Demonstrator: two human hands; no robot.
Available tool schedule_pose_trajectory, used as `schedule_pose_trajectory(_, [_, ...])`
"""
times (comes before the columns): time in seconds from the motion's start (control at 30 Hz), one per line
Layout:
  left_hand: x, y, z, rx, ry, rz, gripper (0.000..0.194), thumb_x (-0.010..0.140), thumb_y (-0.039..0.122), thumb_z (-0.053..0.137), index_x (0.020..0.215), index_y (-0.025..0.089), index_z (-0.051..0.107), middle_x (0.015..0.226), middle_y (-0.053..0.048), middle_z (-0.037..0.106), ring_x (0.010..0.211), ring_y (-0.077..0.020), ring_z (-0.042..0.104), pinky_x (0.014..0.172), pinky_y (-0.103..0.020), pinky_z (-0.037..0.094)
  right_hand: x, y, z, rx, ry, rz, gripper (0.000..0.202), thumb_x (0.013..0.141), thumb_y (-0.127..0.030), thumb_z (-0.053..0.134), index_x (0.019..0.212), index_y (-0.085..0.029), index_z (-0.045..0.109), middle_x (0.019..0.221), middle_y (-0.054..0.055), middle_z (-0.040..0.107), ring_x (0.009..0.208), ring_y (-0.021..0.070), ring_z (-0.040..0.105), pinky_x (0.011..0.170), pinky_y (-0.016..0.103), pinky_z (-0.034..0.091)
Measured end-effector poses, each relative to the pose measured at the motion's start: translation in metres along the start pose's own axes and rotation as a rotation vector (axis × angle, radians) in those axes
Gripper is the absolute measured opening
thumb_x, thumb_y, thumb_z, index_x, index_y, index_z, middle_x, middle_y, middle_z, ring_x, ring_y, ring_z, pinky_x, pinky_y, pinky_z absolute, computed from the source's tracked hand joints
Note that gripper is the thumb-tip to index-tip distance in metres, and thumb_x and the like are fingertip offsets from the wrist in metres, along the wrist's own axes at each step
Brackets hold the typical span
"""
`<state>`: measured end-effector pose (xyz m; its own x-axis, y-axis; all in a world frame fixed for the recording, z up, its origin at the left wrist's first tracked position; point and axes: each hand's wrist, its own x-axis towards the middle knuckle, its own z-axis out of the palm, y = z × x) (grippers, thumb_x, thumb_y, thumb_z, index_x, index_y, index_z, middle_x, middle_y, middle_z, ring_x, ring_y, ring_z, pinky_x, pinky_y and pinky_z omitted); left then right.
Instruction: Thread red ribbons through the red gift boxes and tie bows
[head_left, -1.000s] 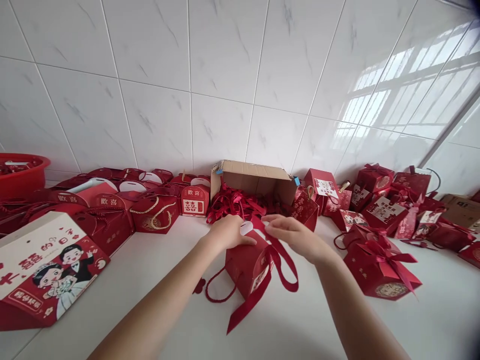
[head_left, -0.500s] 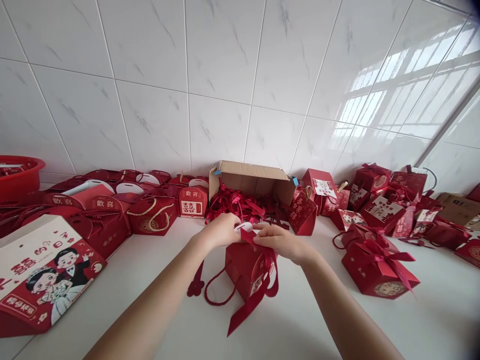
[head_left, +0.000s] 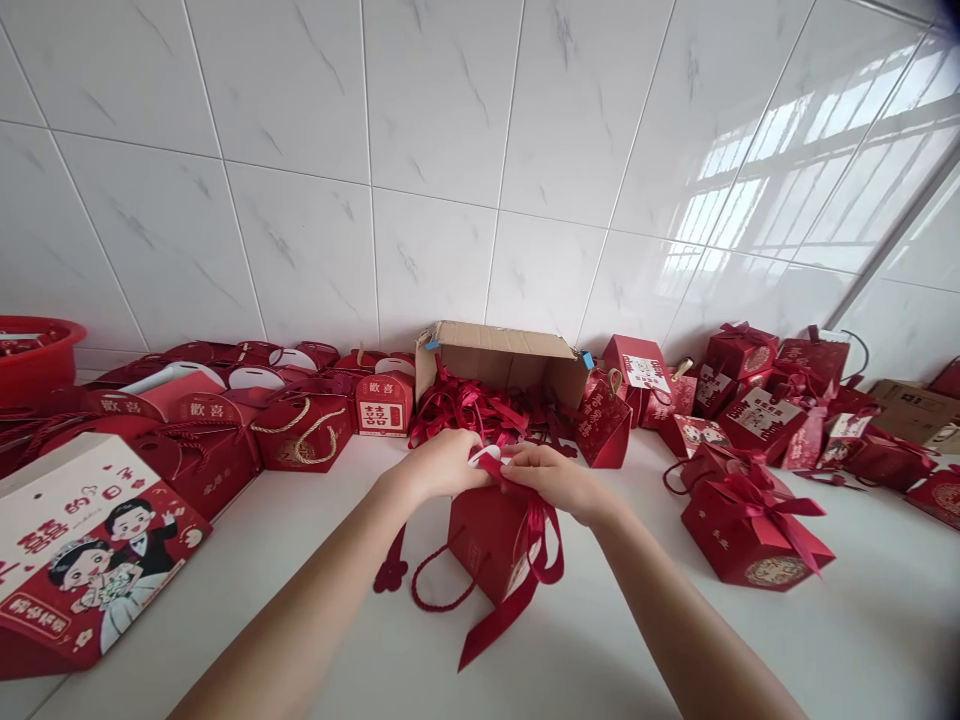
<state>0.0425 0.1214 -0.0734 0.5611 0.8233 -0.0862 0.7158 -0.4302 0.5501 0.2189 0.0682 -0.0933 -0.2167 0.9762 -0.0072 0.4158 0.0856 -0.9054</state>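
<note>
A small red gift box point(head_left: 484, 545) stands on the white tabletop in front of me, a twisted red cord handle point(head_left: 442, 605) looping from its left side. My left hand point(head_left: 446, 465) is closed at the box's top, by a white patch of its flap; its fingertips are partly hidden. Red ribbon point(head_left: 487, 640) runs across the top and hangs down the box's right side in a loop and a long tail. My right hand point(head_left: 551, 482) pinches this ribbon near the top. Left of the box lies a dark red flower-shaped tag point(head_left: 390, 575).
Behind my hands, a cardboard box point(head_left: 506, 340) holds a tangle of red ribbons point(head_left: 480, 405). Many red gift boxes line the left, with a large printed box point(head_left: 112, 570) nearest. A ribbon-tied box point(head_left: 757, 530) stands at right, before more boxes. A red basin point(head_left: 45, 360) sits far left.
My right hand's fingers have curled in more over the ribbon, and the ribbon now stretches between the hands. The loop on the box's right side has shifted slightly.
</note>
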Motion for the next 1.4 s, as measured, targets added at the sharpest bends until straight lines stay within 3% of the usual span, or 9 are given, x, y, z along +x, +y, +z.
schedule_pose_trajectory(0.2, [-0.016, 0.003, -0.019, -0.104, -0.228, -0.008, 0.066, 0.059, 0.055, 0.071, 0.112, 0.023, 0.050, 0.080, 0.000, 0.063, 0.062, -0.0167, 0.061, 0.054, -0.024, 0.044, -0.001, 0.000, 0.002, 0.029, 0.003, 0.029, 0.027, 0.079, -0.041, 0.059, 0.072, -0.018, 0.070, 0.086, 0.004, 0.067, 0.080, 0.0190, 0.061, 0.069, 0.028, 0.045])
schedule_pose_trajectory(0.53, [-0.011, -0.002, -0.026, -0.297, -0.022, -0.003, 0.017, 0.071, 0.031, 0.059, 0.063, 0.018, 0.052, 0.060, 0.001, 0.058, 0.055, -0.0160, 0.058, 0.047, -0.024, 0.043, -0.002, -0.005, 0.006, -0.023, 0.003, -0.018, 0.035, 0.084, -0.047, 0.054, 0.068, -0.018, 0.067, 0.086, 0.004, 0.064, 0.078, 0.0165, 0.058, 0.070, 0.027, 0.044])
schedule_pose_trajectory(0.63, [-0.012, -0.006, -0.039, -0.424, 0.209, 0.019, 0.017, 0.077, 0.033, 0.049, 0.069, 0.018, 0.048, 0.063, 0.000, 0.059, 0.053, -0.0149, 0.060, 0.049, -0.025, 0.046, -0.010, -0.010, -0.009, -0.138, 0.146, -0.033, 0.041, 0.083, -0.058, 0.051, 0.085, -0.020, 0.067, 0.088, 0.003, 0.064, 0.076, 0.0155, 0.056, 0.065, 0.027, 0.042])
schedule_pose_trajectory(0.73, [-0.024, -0.013, -0.062, -0.727, 0.715, 0.115, 0.015, 0.084, 0.034, 0.039, 0.084, 0.020, 0.043, 0.070, 0.000, 0.060, 0.059, -0.0137, 0.063, 0.058, -0.026, 0.051, -0.027, -0.016, -0.035, -0.291, 0.294, -0.049, 0.043, 0.082, -0.060, 0.052, 0.090, -0.021, 0.066, 0.085, 0.003, 0.066, 0.074, 0.0162, 0.058, 0.063, 0.027, 0.043])
schedule_pose_trajectory(0.87, [-0.036, -0.020, -0.077, -0.699, 1.054, 0.215, 0.029, 0.082, 0.032, 0.052, 0.108, 0.022, 0.047, 0.108, -0.006, 0.065, 0.100, -0.0198, 0.064, 0.085, -0.035, 0.052, -0.051, -0.021, -0.057, -0.418, 0.146, -0.060, 0.037, 0.082, -0.055, 0.056, 0.077, -0.021, 0.070, 0.076, 0.005, 0.070, 0.070, 0.0189, 0.063, 0.059, 0.029, 0.045])
schedule_pose_trajectory(0.93, [-0.035, -0.021, -0.072, -0.487, 0.924, 0.169, 0.032, 0.079, 0.029, 0.057, 0.110, 0.021, 0.054, 0.120, -0.008, 0.062, 0.110, -0.0218, 0.059, 0.094, -0.037, 0.048, -0.057, -0.022, -0.056, -0.441, -0.024, -0.103, 0.031, 0.081, -0.050, 0.059, 0.077, -0.023, 0.073, 0.076, 0.005, 0.072, 0.069, 0.0194, 0.064, 0.056, 0.029, 0.045])
schedule_pose_trajectory(1.07, [-0.024, -0.018, -0.050, -0.213, 0.109, 0.127, 0.030, 0.073, 0.032, 0.058, 0.101, 0.023, 0.061, 0.112, -0.005, 0.067, 0.104, -0.0211, 0.062, 0.089, -0.031, 0.048, -0.056, -0.022, -0.038, -0.551, -0.165, -0.129, 0.022, 0.075, -0.044, 0.065, 0.084, -0.026, 0.072, 0.087, 0.004, 0.073, 0.079, 0.0223, 0.065, 0.059, 0.029, 0.045])
schedule_pose_trajectory(1.13, [-0.019, -0.015, -0.040, -0.097, -0.134, 0.082, 0.026, 0.068, 0.032, 0.060, 0.093, 0.024, 0.063, 0.103, -0.003, 0.070, 0.095, -0.0214, 0.064, 0.079, -0.028, 0.049, -0.049, -0.020, -0.029, -0.632, -0.107, -0.110, 0.023, 0.073, -0.042, 0.067, 0.090, -0.027, 0.068, 0.096, 0.004, 0.071, 0.088, 0.0257, 0.064, 0.062, 0.030, 0.044])
schedule_pose_trajectory(1.4, [-0.019, -0.021, -0.040, 0.073, -0.148, -0.029, 0.011, 0.062, 0.030, 0.057, 0.069, 0.021, 0.059, 0.073, -0.002, 0.063, 0.067, -0.0198, 0.057, 0.057, -0.026, 0.038, -0.020, -0.009, -0.015, -0.628, 0.110, -0.141, 0.013, 0.073, -0.013, 0.051, 0.080, -0.021, 0.060, 0.079, 0.005, 0.069, 0.073, 0.0189, 0.059, 0.061, 0.029, 0.041])
